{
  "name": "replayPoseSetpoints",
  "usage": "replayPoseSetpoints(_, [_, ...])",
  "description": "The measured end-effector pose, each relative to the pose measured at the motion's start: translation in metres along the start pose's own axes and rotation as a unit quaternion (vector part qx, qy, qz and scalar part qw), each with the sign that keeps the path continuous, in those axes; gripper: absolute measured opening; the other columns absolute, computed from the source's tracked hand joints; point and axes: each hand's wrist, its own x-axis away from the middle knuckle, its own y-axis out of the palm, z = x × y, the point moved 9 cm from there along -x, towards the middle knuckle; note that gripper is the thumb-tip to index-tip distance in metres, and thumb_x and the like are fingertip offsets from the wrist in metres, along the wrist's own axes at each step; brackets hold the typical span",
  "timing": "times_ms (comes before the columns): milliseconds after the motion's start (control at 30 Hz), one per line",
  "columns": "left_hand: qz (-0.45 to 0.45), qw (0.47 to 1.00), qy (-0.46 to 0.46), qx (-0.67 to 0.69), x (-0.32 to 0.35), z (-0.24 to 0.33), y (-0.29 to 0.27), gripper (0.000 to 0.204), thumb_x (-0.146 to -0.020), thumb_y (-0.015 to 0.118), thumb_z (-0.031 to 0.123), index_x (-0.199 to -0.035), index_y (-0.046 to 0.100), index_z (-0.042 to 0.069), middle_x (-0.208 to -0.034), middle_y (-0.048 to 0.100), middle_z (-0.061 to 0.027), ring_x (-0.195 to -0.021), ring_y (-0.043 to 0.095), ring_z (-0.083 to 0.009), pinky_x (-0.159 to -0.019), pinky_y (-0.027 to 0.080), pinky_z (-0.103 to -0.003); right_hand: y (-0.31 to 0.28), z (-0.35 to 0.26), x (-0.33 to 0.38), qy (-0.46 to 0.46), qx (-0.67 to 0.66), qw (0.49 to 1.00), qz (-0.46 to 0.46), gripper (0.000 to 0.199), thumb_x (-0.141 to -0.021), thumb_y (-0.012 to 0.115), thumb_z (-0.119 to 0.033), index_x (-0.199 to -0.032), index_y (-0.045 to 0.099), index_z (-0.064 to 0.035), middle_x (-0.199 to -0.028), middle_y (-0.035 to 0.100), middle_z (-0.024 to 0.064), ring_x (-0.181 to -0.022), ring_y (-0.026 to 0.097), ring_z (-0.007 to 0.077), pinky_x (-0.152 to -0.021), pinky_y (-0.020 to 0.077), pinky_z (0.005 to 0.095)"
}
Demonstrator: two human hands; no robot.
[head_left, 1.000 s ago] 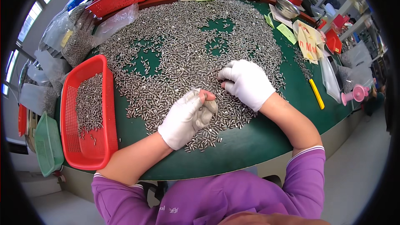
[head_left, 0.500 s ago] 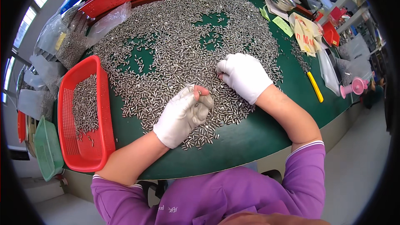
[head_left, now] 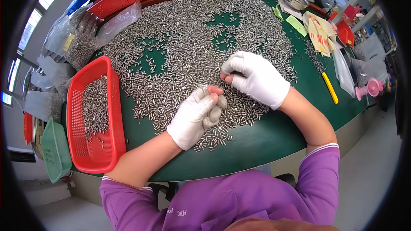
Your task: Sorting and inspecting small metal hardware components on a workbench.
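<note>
Small silvery metal pins (head_left: 188, 47) lie in a broad, loose layer over the green table (head_left: 239, 145). My left hand (head_left: 192, 115), in a white glove with bare thumb and index fingertips, hovers over the near part of the layer. Its fingers are curled and the thumb meets the index finger; what they hold, if anything, is too small or hidden. My right hand (head_left: 259, 79), gloved the same way, is just above the pins to the right. Its thumb and index finger are drawn together, and I cannot make out anything between them.
A red plastic basket (head_left: 117, 124) partly filled with pins stands at the left, beside a green basket (head_left: 55, 158). Bags of parts (head_left: 81, 42) sit behind them. A yellow-handled cutter (head_left: 330, 88), a pink fan (head_left: 371, 87) and a metal bowl (head_left: 295, 0) are on the right.
The whole view has shifted slightly. My left thumb and index finger have closed nearer together, hiding the small metal piece seen there before. My right hand's bare fingertips show more plainly.
</note>
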Motion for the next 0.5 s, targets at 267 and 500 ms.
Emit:
replayPoseSetpoints(267, [0.005, 0.998, -0.014, -0.055, 0.003, 0.002, 0.004, 0.016, -0.092, 0.059, 0.019, -0.102, 0.055, 0.008, -0.082, 0.056, 0.0009, -0.056, 0.041, -0.0025, -0.05, 0.033, -0.015, 0.008, -0.034, 0.006, -0.076, -0.047, 0.995, -0.039, 0.016, -0.076, 0.064, -0.014, -0.091, 0.068, -0.0078, -0.092, 0.063, 0.0098, -0.084, 0.061, 0.0294, -0.075, 0.0504, 0.0378])
replayPoseSetpoints(500, [0.026, 0.999, 0.002, -0.04, 0.002, 0.001, -0.003, 0.019, -0.096, 0.051, 0.028, -0.101, 0.056, 0.011, -0.083, 0.056, -0.0012, -0.055, 0.037, -0.0075, -0.05, 0.029, -0.021, 0.024, 0.011, 0.013, 0.04, 0.143, 0.981, -0.125, 0.016, -0.074, 0.062, -0.017, -0.089, 0.067, -0.0104, -0.084, 0.061, 0.0122, -0.083, 0.061, 0.0306, -0.073, 0.0494, 0.0406])
